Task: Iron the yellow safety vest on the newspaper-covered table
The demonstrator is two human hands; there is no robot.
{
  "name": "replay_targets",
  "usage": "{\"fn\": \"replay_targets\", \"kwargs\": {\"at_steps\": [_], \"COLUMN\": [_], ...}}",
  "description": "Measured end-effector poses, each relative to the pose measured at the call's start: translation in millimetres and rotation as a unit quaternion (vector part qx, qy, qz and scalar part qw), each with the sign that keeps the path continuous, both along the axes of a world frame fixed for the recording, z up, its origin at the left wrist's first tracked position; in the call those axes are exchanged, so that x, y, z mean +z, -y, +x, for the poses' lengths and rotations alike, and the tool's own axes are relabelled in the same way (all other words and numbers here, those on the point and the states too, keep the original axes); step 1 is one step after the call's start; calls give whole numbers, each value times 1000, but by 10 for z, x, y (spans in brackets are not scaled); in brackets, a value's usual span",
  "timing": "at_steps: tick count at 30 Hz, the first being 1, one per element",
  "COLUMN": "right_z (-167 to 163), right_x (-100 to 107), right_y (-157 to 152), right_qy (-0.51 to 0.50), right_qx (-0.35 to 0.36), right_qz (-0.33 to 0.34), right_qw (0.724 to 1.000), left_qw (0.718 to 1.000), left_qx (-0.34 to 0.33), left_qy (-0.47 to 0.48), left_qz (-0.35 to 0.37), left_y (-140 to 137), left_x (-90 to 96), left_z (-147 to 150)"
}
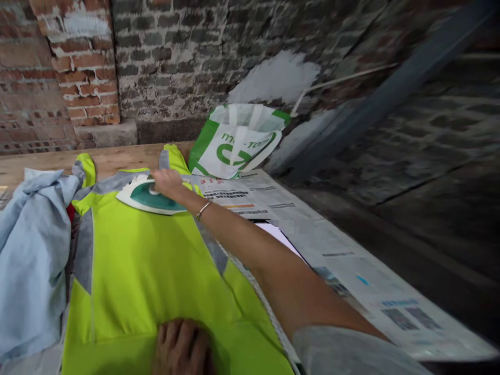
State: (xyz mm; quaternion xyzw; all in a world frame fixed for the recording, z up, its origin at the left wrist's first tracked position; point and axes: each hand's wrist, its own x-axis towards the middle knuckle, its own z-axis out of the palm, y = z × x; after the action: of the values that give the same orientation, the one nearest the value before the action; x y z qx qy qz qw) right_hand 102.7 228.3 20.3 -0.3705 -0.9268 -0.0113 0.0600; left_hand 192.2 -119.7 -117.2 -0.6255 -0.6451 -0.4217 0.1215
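My right hand (167, 182) is wrapped round the handle of a white and teal clothes iron (150, 197). The iron lies on the upper part of a bright yellow garment (144, 255) with grey panels, spread out in front of me. My left hand (183, 346) rests on the lower part of this garment at the bottom edge of the view, its fingers laid on the fabric and slightly bent. A pale braided cord (258, 291) runs down along the garment's right side, partly behind my right forearm.
Light blue cloth (33, 260) is bunched up at the left. Newspaper sheets (339, 245) cover the right side of the table, with a flat device with a lit screen (283, 237) on them. A green and white bag (238, 140) stands at the back, before a brick wall (172, 67).
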Motion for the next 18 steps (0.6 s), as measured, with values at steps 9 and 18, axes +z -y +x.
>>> {"fn": "replay_targets", "kwargs": {"at_steps": [9,18], "right_z": [383,1039], "right_x": [105,151], "right_y": [-136,1138], "right_qy": [24,26], "right_qx": [-18,75], "right_qz": [-23,-48], "right_qw": [999,996], "left_qw": [998,992], "left_qx": [-32,-56], "left_qy": [-25,-78], "left_qz": [-56,-77], "left_y": [61,69], "left_x": [282,316], "left_z": [-94,-175]}}
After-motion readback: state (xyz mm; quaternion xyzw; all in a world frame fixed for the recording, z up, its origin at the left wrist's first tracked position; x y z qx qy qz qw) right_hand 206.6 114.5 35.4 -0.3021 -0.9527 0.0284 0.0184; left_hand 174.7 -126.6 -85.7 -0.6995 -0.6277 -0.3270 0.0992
